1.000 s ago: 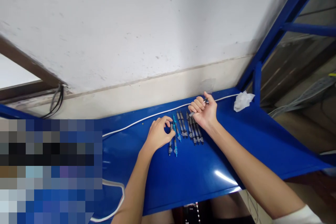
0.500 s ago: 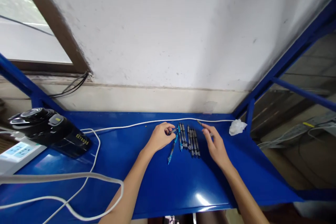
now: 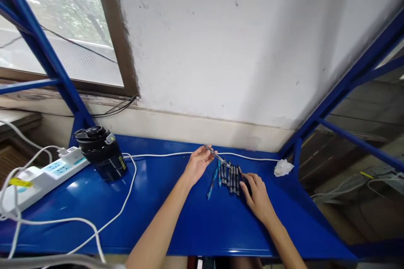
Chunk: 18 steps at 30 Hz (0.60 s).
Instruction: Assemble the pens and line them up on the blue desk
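Observation:
My left hand [image 3: 198, 164] is raised above the left part of a row of pens, its thumb and fingers pinching a clear-barrelled pen [image 3: 217, 155] that slants down to the right. Below, several dark pens [image 3: 233, 180] lie side by side on the blue tabletop [image 3: 195, 227]. A light-blue pen [image 3: 213, 183] lies slanted at the left end of the row, close to another blue one. My right hand [image 3: 257, 195] is low at the right end, thumb and forefinger closed about the outermost dark pen [image 3: 240, 171]; its lower part is partly hidden.
A black bottle [image 3: 102, 155] stands at the left, beside a white power strip [image 3: 41, 180] with plugs. White cable [image 3: 131, 185] loops across the left side and runs along the back. Crumpled white tissue [image 3: 283, 168] lies at the right. Blue frame bars [image 3: 347, 88] rise at both sides.
My left hand has lifted slightly, turning its pen to point across the row. My right hand has come down with its pen to the row's right end. The view has swung left.

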Motion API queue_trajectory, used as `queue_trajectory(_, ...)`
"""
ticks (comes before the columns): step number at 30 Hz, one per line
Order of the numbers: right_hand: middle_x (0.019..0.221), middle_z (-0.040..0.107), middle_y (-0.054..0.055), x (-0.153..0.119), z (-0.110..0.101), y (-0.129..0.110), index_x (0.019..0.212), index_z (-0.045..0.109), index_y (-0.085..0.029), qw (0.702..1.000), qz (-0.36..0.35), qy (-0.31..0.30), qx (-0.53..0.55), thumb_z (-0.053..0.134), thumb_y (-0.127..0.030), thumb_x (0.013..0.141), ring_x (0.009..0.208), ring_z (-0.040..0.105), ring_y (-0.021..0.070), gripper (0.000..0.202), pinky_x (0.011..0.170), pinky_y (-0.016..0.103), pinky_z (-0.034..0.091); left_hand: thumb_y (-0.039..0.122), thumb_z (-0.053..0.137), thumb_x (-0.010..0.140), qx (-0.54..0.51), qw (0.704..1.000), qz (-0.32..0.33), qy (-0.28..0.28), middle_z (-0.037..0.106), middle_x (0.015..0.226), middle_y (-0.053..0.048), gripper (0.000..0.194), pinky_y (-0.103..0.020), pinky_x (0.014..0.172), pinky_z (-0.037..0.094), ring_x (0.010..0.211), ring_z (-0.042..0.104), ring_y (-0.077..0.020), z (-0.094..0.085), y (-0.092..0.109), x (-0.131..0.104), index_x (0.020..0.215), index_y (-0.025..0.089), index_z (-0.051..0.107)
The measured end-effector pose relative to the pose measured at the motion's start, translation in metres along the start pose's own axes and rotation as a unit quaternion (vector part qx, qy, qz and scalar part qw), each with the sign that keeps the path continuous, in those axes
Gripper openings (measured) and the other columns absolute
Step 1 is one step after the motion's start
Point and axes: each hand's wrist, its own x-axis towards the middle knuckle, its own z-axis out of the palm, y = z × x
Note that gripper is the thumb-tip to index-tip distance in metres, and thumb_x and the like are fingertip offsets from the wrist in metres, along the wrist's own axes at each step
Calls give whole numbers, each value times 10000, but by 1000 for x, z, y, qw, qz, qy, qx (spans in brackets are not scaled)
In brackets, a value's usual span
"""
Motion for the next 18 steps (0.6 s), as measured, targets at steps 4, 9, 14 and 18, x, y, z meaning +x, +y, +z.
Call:
queue_trajectory(4,1293,687,132,9,3,-16,1323,612,-259,995,20,26,90,458,-463,1116,1195,678,300,329,1037,475,553,198,978,705,9,1000,1,-1,808,993,-70,336,-324,929,564,1035,798,-253,-1,-6,1,994,148,814)
queue_trajectory(9,1191,761,109,68,23,-55,1342,580,-234,979,27,-12,203,475,-508,1108,1084,746,264,375,937,381,590,252,1020,649,36,999,13,25,805,965,-110,396,-316,833,545,902,774,-220,-1,-15,3,957,122,808)
queue_trajectory(14,975,795,93,122,61,-73,1128,644,-238,986,-74,-55,139,388,-452,1135,801,772,259,334,661,324,513,304,1008,673,75,992,76,67,800,974,-68,354,-299,934,520,987,746,-190,-10,-15,9,905,182,770)
queue_trajectory(18,880,788,77,126,80,-70,1064,642,-240,990,-101,-3,95,376,-396,1141,680,753,240,317,580,309,437,345,926,792,70,995,61,47,784,1264,-183,419,-399,1079,501,1243,722,-300,-13,-7,11,1150,174,791)
